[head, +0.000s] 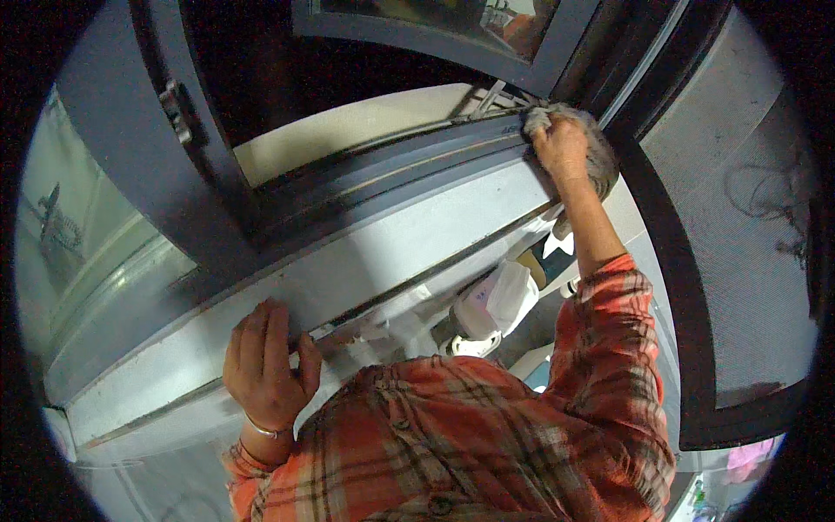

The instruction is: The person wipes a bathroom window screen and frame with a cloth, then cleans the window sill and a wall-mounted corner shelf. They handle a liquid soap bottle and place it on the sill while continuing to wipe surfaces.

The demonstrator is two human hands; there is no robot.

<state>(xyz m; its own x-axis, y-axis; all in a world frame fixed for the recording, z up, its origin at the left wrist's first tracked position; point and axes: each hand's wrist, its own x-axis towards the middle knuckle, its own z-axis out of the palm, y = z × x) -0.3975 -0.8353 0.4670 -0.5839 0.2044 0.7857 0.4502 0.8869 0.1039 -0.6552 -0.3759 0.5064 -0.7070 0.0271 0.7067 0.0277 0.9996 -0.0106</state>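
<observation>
My right hand (564, 147) grips a bunched grey cloth (600, 150) at the right corner of the window frame. The cloth covers the end of the dark grey window track (417, 160). My left hand (271, 365) rests on the front edge of the white window sill (404, 235), its thumb apart from the fingers and nothing in it. A bracelet circles the left wrist. Just beyond the track's right part, a metal stay arm (489, 98) is visible, partly hidden near the cloth.
A grey window sash with a handle (176, 111) stands at the left. On the right is a dark-framed mesh screen panel (750, 248). Below the sill sit a white plastic bag (502, 293) and other items, partly hidden by my arm and torso.
</observation>
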